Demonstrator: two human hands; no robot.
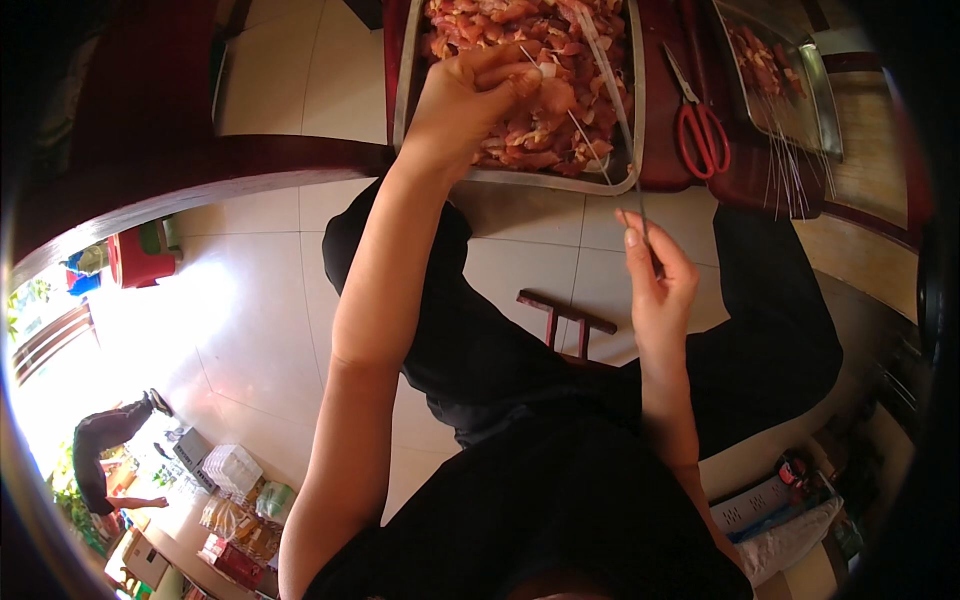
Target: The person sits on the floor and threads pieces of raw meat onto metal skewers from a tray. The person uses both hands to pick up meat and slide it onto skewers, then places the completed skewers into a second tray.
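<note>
My left hand [487,86] is above a metal tray [401,112] heaped with raw sliced meat [517,154]. Its fingers pinch a pale pink piece of meat [553,96]. A thin skewer [583,133] runs up to this piece, and a thin pointed tip shows beyond it near my fingers. Below the tray's near right corner, my right hand [660,262] grips the skewer's lower end between thumb and fingers. A thin dark rod [642,210] also rises from that hand; whether it is a second tool cannot be made out.
Red-handled scissors [697,124] lie right of the tray on a dark red surface. Further right, a second metal tray [821,101] holds meat and several thin skewers [787,161] overhanging its edge. A wooden stool part [566,311] is between my legs. Another person [105,450] is at far left.
</note>
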